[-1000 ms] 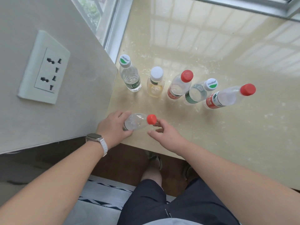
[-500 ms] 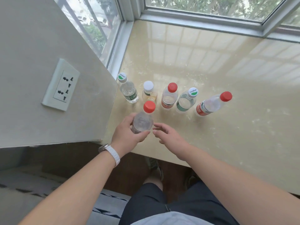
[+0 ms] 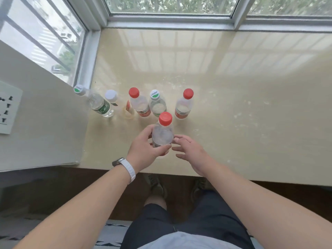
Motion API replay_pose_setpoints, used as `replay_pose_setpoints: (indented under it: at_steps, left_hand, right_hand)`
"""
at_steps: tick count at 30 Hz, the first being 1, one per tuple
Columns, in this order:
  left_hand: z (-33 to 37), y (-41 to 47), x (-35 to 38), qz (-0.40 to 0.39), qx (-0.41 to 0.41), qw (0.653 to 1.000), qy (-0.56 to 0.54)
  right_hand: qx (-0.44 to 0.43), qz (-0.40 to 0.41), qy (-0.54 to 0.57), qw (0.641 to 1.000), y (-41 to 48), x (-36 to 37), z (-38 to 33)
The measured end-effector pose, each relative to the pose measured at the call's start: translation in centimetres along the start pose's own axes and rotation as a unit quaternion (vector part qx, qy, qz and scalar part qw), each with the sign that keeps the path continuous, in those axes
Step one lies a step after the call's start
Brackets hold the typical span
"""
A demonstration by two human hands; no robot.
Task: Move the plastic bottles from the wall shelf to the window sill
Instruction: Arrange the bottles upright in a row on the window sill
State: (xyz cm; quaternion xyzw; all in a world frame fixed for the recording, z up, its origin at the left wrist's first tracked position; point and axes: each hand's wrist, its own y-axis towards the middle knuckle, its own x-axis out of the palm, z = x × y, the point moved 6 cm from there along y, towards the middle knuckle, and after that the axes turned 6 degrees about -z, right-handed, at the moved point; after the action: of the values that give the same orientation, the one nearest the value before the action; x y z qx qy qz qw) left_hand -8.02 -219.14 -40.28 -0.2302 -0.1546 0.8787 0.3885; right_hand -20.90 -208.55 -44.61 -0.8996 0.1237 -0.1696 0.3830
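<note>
A clear plastic bottle with a red cap (image 3: 163, 133) is upright over the glossy beige window sill (image 3: 242, 108), near its front edge, and the left hand (image 3: 143, 150) grips its body. The right hand (image 3: 193, 151), fingers loosely spread, holds nothing beside it. The bottle's base is hidden, possibly resting on the sill.

Lots of open room is seen on the right side of the shiny cream stone window sill (image 3: 251, 114), and a hand could be passed there freely. The way to the back left is blocked by a row of five clear plastic bottles (image 3: 142, 106), set close together with only thin gaps between them. Just in front of that row, a sixth clear plastic bottle with a red cap (image 3: 162, 135) is held by the left hand (image 3: 143, 151). The right hand (image 3: 190, 151) is spread just beside it. The left side is shut in by the flat grey wall (image 3: 45, 123). Behind the row, bare sill is seen up to the white window frame (image 3: 170, 24).
</note>
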Motion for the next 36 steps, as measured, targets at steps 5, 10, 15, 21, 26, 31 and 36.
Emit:
replay_pose_setpoints:
  at_steps: [5,10,15,21,26,31,36]
  left_hand:
    - [3.1,1.3,5.2,-0.014,0.006,1.0,0.01]
    - [4.9,3.5,9.3,0.003,-0.001,1.0,0.014]
    - [6.6,6.4,12.8,-0.009,0.005,1.0,0.022]
    - [6.6,10.4,15.1,0.0,0.003,1.0,0.018]
    - [5.8,13.2,16.2,0.009,-0.005,1.0,0.028]
    - [5.5,14.9,16.8,0.016,-0.008,1.0,0.026]
    - [5.5,16.2,17.6,-0.008,0.011,0.999,0.052]
  right_hand:
    - [-0.016,0.015,0.007,1.0,-1.6,-5.4,-0.2]
    - [-0.025,0.013,-0.001,1.0,-2.2,-10.1,-1.6]
    - [-0.028,0.014,-0.006,0.999,-2.1,-14.5,-2.8]
    - [-0.031,0.023,0.003,0.999,-0.3,-17.8,-4.1]
    - [-0.023,0.033,0.017,0.999,2.0,-19.6,-4.3]
    - [-0.02,0.045,0.029,0.998,3.9,-20.6,-4.3]
    - [-0.019,0.062,0.04,0.997,4.4,-21.5,-3.8]
